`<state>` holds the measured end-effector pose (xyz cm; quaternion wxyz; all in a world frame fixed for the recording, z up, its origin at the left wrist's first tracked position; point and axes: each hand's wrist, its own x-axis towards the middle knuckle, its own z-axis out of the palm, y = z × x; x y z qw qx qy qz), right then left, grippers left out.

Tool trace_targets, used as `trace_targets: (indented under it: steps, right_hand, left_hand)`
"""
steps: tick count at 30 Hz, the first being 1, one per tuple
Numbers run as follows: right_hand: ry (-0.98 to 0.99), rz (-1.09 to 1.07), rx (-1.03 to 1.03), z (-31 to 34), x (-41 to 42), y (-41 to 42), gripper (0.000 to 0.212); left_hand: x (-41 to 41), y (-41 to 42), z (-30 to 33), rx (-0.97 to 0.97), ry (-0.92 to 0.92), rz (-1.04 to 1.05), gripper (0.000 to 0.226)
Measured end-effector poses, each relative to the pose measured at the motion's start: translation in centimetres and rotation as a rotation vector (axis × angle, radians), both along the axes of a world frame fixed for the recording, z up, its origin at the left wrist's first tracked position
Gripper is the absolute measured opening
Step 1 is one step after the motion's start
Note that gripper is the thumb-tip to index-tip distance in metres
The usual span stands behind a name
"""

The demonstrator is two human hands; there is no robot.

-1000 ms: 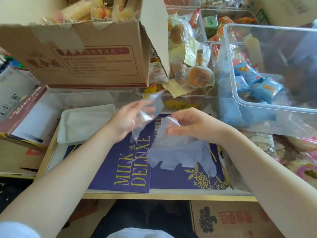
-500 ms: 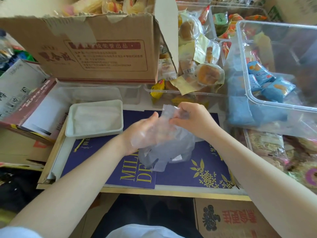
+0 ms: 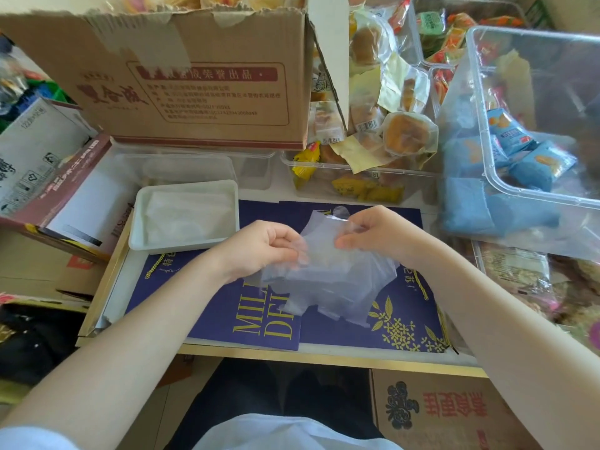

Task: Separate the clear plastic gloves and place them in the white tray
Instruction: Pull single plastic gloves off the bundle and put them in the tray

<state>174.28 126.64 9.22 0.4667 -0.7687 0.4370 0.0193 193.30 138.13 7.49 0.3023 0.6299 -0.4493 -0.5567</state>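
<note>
While both forearms converge, left hand (image 3: 259, 246) and right hand (image 3: 376, 235) pinch the clear gloves (image 3: 331, 280).

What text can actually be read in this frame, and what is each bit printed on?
"MIL" over "DE", the rest hidden by the clear gloves: yellow letters on the purple box.
"荣誉出品": red banner on the big cardboard box; the fine print below is too blurred to read.
Large red characters on the cardboard box by the knees: upside down, not legible.
Printing on the white carton at far left: too blurred.
Snack packets: too small.
</note>
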Motion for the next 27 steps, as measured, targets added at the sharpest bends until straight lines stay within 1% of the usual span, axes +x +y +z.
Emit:
trace_targets:
  steps: [2, 4, 6, 8, 11, 14, 15, 17, 19, 22, 24, 27]
  right_hand:
    - [0.010, -0.007, 0.056, -0.2, -0.1, 0.1, 0.017]
    - [0.012, -0.028, 0.067, -0.2, -0.1, 0.2, 0.013]
    - [0.003, -0.062, 0.066, -0.3, -0.1, 0.1, 0.015]
    - [-0.001, -0.037, 0.040, -0.4, -0.1, 0.2, 0.020]
    - [-0.007, 0.018, -0.004, -0.9, 0.4, 0.6, 0.016]
    - [-0.007, 0.060, -0.070, -1.4, 1.0, 1.1, 0.021]
    - [-0.020, 0.063, -0.078, -1.4, 1.2, 1.3, 0.024]
    - [-0.053, 0.051, -0.068, -1.5, 1.3, 1.5, 0.028]
    - [-0.066, 0.033, -0.064, -1.7, 1.2, 1.6, 0.027]
    - [-0.059, -0.013, -0.055, -2.3, 0.8, 1.5, 0.023]
    - [-0.082, -0.024, 0.006, -2.9, 0.1, 1.7, 0.022]
    - [-0.170, -0.081, 0.161, -4.1, -1.1, 2.0, 0.018]
  left_hand:
    - [0.2, 0.2, -0.3, 0.039, -0.055, -0.040, 0.019]
    - [0.5, 0.6, -0.5, 0.103, -0.132, -0.072, 0.014]
    - [1.0, 1.0, -0.8, 0.152, -0.176, -0.074, 0.009]
    - [1.4, 1.6, -1.1, 0.167, -0.198, -0.043, 0.007]
    - [1.6, 1.8, -1.0, 0.193, -0.256, -0.080, 0.012]
    - [0.7, 1.2, -0.6, 0.174, -0.262, -0.135, 0.019]
    - [0.2, 0.8, -0.5, 0.144, -0.238, -0.104, 0.018]
    - [-0.9, 0.2, -0.6, 0.068, -0.185, 0.018, 0.007]
    - [-1.6, -0.3, -1.1, 0.004, -0.188, 0.123, 0.014]
    - [-1.7, -0.4, -1.3, -0.050, -0.142, 0.188, 0.017]
    - [-1.4, -0.4, -1.2, -0.071, -0.135, 0.217, 0.015]
    - [-0.3, -0.3, -1.6, -0.085, -0.173, 0.291, 0.012]
